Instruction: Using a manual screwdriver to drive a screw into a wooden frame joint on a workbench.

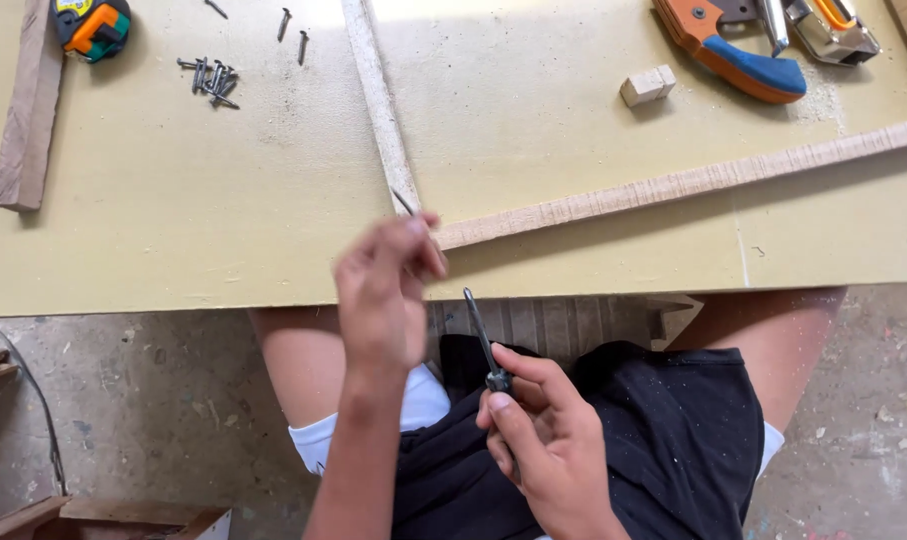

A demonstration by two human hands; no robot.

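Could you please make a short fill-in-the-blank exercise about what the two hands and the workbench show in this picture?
1. The left hand pinches a thin metal ____ where two pale wooden strips meet.
2. The right hand holds a slim dark screwdriver over the person's ____.
3. A heap of dark screws lies on the yellow-green board, near the orange and yellow ____ measure.

Missing words: nail; lap; tape

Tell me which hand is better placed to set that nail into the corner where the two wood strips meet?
Probably the left hand: its fingers pinch the nail right at the corner of the wood strips. The right hand sits lower, holding a screwdriver.
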